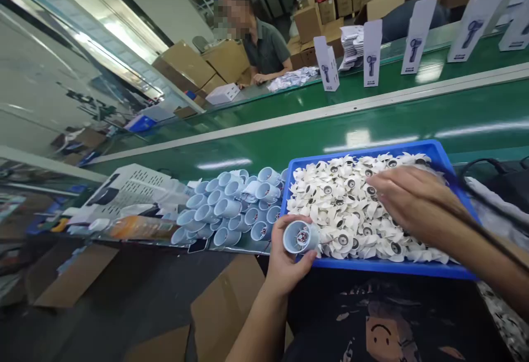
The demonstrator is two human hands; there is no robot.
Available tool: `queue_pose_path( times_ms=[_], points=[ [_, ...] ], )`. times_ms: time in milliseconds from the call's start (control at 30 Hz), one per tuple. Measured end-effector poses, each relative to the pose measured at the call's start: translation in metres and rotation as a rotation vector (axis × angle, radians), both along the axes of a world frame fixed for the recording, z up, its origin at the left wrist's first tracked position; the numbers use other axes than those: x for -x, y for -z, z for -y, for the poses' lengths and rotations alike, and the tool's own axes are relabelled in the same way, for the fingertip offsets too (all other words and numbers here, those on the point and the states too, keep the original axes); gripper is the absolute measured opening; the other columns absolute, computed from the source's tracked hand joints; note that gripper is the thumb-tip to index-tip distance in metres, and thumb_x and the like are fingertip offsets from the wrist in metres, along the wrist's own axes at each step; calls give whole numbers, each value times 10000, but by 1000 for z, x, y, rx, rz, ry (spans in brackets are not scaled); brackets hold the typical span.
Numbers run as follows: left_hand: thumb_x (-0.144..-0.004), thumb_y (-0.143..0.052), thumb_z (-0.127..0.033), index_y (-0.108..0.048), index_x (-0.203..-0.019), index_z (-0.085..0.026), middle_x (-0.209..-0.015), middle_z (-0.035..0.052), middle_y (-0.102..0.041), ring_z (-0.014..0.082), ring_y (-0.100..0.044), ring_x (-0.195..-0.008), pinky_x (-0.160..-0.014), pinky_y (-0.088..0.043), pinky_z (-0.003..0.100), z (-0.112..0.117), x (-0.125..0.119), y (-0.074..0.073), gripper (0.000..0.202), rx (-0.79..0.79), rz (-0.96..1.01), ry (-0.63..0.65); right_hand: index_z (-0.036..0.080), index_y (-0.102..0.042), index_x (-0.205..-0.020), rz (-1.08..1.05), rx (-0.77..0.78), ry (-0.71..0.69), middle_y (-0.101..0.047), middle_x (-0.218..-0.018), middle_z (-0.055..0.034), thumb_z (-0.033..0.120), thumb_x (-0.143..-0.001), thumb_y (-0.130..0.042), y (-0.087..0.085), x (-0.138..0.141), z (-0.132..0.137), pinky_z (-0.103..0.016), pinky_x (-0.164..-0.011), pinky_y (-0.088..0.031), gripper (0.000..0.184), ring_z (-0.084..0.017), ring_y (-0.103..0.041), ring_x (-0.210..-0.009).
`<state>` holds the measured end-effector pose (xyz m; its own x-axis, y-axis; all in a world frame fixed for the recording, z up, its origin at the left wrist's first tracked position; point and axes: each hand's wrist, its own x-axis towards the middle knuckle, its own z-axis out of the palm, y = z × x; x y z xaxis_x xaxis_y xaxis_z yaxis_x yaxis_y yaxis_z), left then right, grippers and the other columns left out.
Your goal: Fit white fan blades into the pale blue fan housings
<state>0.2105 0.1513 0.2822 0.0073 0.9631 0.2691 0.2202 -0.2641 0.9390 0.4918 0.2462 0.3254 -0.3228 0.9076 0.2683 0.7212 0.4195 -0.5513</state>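
A light blue cylinder (301, 237) is gripped by the left hand (281, 265), with its open end turned upward. Just to the left of this hand, similar cylinders (226, 207) are piled. The right hand (409, 202) is held above the white fan wheels (330, 207); its fingers are kept close together, but whether something is pinched cannot be told. Below this hand, the wheels are contained in a blue tray (384, 266).

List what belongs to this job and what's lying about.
Likely job things:
light blue plastic cylinder in left hand
piled similar cylinders
white plastic fan wheels
blue rectangular plastic tray

Probably lying about:
orange-tinted plastic bottle
brown cardboard boxes
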Motion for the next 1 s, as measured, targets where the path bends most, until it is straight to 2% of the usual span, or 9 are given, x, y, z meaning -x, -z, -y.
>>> queue_pose_path(
  times_ms=[100, 200, 333, 433, 533, 667, 800, 900, 1000],
  points=[
    [-745, -777, -351, -491, -1190, -222, -1126, 105, -677, 242, -673, -998, -862, -540, 366, 2, -5, -1, 544, 83, 7, 59, 149, -643, -1133, 316, 90, -88, -622, -1026, -70, 191, -960, -654, 7, 46, -41, -456, -939, -503, 178, -228, -600, -995],
    [-710, -805, -350, -540, -1211, -209, -1156, 121, -695, 265, -680, -1011, -869, -546, 376, 4, -4, -1, 584, 106, 8, 125, 115, -646, -1083, 516, 147, -55, -614, -1050, -85, 137, -930, -672, 11, 72, -68, -451, -935, -503, 157, -241, -592, -1020],
    [-740, -776, -318, -570, -1283, -198, -1257, 155, -665, 317, -627, -1157, -1017, -475, 457, 8, 10, 2, 593, 87, -37, 167, 130, -593, -1200, 608, 175, 48, -601, -1076, -78, 111, -984, -558, 11, 78, -69, -397, -893, -520, 220, -216, -596, -998],
    [-772, -735, -321, -549, -1326, -201, -1269, 167, -654, 320, -637, -1135, -975, -500, 448, 8, 16, 3, 597, 55, -3, 254, 142, -526, -1295, 609, 177, 114, -597, -1086, -76, 145, -996, -544, 10, 75, -61, -382, -880, -515, 300, -214, -597, -986],
    [-778, -721, -302, -494, -1373, -229, -1240, 148, -667, 293, -658, -1071, -946, -511, 430, 3, 8, 2, 641, -21, 39, 318, 129, -566, -1206, 598, 188, 153, -593, -1092, -82, 231, -988, -597, 13, 78, -59, -396, -907, -493, 243, -226, -585, -1009],
    [-756, -721, -302, -494, -1357, -234, -1198, 132, -663, 280, -656, -1019, -914, -524, 423, -3, -11, -2, 646, -58, 49, 368, 109, -602, -1116, 521, 212, 198, -597, -1078, -101, 232, -980, -594, 16, 84, -60, -410, -904, -479, 184, -244, -590, -1005],
    [-746, -700, -278, -483, -1342, -232, -1187, 115, -641, 259, -655, -987, -935, -516, 427, -6, -19, -4, 636, -21, -7, 328, 100, -612, -1090, 310, 241, 189, -597, -1103, -144, 149, -915, -580, 6, 77, -53, -389, -839, -493, 185, -283, -608, -996],
    [-728, -768, -328, -490, -1319, -222, -1184, 116, -643, 272, -649, -1025, -970, -497, 443, -9, -18, -6, 662, 38, -102, 219, 155, -584, -1070, 104, 336, 30, -634, -936, -68, 215, -912, -564, -5, 64, -31, -289, -659, -512, 170, -194, -634, -764],
    [-703, -821, -378, -541, -1250, -223, -1183, 108, -662, 291, -638, -1072, -975, -493, 455, -13, -18, -11, 634, 51, -250, 138, 178, -549, -1043, -191, 495, -244, -615, -802, -17, 311, -914, -531, -12, 55, -1, -236, -567, -497, 185, -145, -603, -645]
  ],
)
